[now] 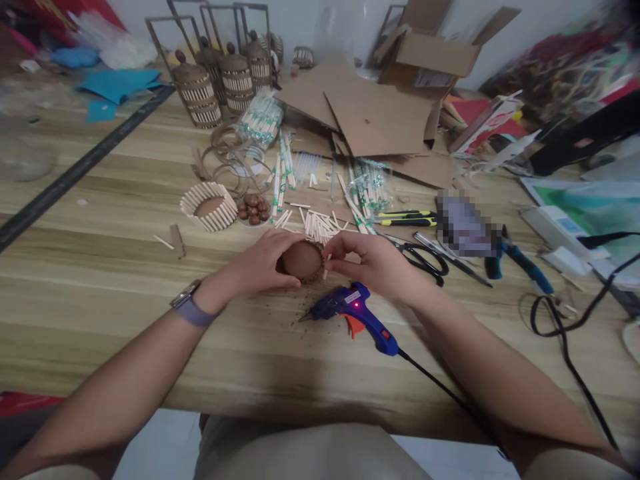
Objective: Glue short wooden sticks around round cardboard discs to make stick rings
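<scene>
My left hand (255, 263) curves round the left side of a round brown cardboard piece (303, 260), fingers on its far edge and thumb at the near edge. At the right rim, my right hand (373, 263) is closed in a pinch; a tiny pale bit shows under its fingertips, too small to make out. Just nearer to me lies a blue hot glue gun (367, 317), its red light on and its nozzle pointing left. Short cut wooden sticks (320, 225) are heaped right behind the cardboard piece. Farther left stands a ring of upright sticks on a cardboard base (209, 207).
Brown beads (254, 209) sit in a small dish. A yellow-black cutter (407, 218), black scissors (425, 260) and pliers (525, 263) lie to the right. Wrapped chopsticks (261, 119), cardboard sheets (380, 123) and several finished lanterns (197, 90) are at the back. The glue gun's cord (440, 387) runs under my right forearm.
</scene>
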The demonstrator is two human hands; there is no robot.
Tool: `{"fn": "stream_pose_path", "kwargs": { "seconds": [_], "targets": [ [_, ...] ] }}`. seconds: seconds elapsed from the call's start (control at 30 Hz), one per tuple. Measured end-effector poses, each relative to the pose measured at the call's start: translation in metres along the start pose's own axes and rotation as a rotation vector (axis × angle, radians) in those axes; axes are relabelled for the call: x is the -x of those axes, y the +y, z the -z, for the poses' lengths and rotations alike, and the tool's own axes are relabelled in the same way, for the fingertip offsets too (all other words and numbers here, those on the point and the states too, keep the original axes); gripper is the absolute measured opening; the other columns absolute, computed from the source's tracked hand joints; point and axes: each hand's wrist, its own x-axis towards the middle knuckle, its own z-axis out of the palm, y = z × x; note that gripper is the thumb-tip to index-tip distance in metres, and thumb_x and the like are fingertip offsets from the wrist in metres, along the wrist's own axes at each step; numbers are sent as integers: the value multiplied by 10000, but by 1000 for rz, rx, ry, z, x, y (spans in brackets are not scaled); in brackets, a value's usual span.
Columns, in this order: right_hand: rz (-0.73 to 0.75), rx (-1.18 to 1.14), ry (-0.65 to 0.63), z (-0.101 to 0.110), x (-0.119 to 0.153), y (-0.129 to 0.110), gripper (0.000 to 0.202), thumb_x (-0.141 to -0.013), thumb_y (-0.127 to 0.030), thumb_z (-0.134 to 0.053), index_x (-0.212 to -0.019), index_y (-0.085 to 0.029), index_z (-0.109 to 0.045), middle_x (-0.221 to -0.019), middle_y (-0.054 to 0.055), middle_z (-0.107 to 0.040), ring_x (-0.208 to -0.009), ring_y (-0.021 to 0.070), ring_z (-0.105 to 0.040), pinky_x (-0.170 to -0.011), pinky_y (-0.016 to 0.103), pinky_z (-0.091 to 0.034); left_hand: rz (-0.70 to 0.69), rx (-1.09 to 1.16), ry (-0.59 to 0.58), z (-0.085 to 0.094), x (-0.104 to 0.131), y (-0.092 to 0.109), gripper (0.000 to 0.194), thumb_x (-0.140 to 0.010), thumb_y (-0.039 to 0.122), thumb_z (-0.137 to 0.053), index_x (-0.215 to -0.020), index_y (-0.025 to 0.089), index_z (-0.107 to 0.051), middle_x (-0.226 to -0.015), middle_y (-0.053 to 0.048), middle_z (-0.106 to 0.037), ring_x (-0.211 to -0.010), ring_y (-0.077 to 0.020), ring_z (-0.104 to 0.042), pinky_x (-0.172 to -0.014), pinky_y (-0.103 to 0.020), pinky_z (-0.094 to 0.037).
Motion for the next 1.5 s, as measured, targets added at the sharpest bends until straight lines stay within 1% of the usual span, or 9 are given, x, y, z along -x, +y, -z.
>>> {"fn": "stream_pose_path", "kwargs": {
  "seconds": [0.07,0.17,0.23,0.33,0.5,0.63,0.83,1.33,1.5],
  "targets": [
    [-11,-65,32,0,-1,1,77,-814,-246,-696,-867,-196,-670,-751,-11,-654,-711,145,-600,-691,266,-461,7,45,19,1,1,0,873,-680,568,-843,-1419,214,-541,-1434,-136,-593,-1322,-360,-520,-1139,-547,-395],
    [-59,-277,79,2,-2,1,171,-799,-320,-737,-887,-205,-647,-746,-19,-635,-688,138,-589,-664,269,-470,44,184,34,4,4,3,883,-677,630,-824,-1413,225,-550,-1432,-137,-600,-1307,-354,-556,-1120,-534,-422],
    [-87,-410,99,4,-2,-1,236,-778,-360,-771,-896,-212,-631,-752,-21,-630,-679,134,-588,-648,267,-478,91,286,14,5,6,7,928,-665,658,-820,-1426,208,-535,-1406,-148,-620,-1281,-354,-588,-1096,-525,-450],
    [-86,-463,110,6,-1,-5,239,-771,-341,-782,-900,-211,-628,-756,-21,-627,-684,132,-588,-646,264,-479,119,322,-10,6,6,10,939,-659,671,-817,-1420,196,-539,-1344,-148,-662,-1228,-351,-627,-1056,-517,-485],
    [-6,-280,57,-1,2,-7,117,-816,-261,-727,-878,-196,-652,-781,-4,-668,-729,148,-618,-706,278,-480,-19,42,52,2,4,7,841,-637,592,-869,-1327,182,-616,-1358,-158,-639,-1274,-372,-571,-1122,-533,-420],
    [39,-74,33,-10,2,-4,28,-833,-176,-674,-840,-199,-660,-794,-4,-700,-755,152,-636,-720,269,-469,-63,-73,53,-4,2,2,816,-654,533,-879,-1342,205,-588,-1399,-148,-602,-1306,-370,-535,-1141,-554,-395],
    [57,96,-45,-18,2,-2,89,-843,-135,-669,-843,-223,-678,-819,-11,-720,-767,161,-648,-715,263,-456,-98,-82,79,-8,2,2,782,-698,440,-869,-1375,229,-539,-1423,-134,-577,-1327,-354,-517,-1139,-552,-399],
    [147,225,-100,-27,0,4,141,-857,-67,-639,-865,-207,-641,-832,4,-693,-783,169,-630,-706,256,-437,-93,-60,62,-8,1,2,823,-684,475,-874,-1389,222,-531,-1408,-144,-580,-1317,-364,-516,-1130,-569,-402],
    [169,277,-115,-28,2,3,104,-903,-124,-591,-876,-215,-635,-880,47,-682,-807,205,-631,-714,302,-463,-100,-74,51,-8,1,2,812,-705,463,-862,-1394,202,-520,-1411,-152,-577,-1314,-362,-517,-1132,-577,-397]
  ]
}}
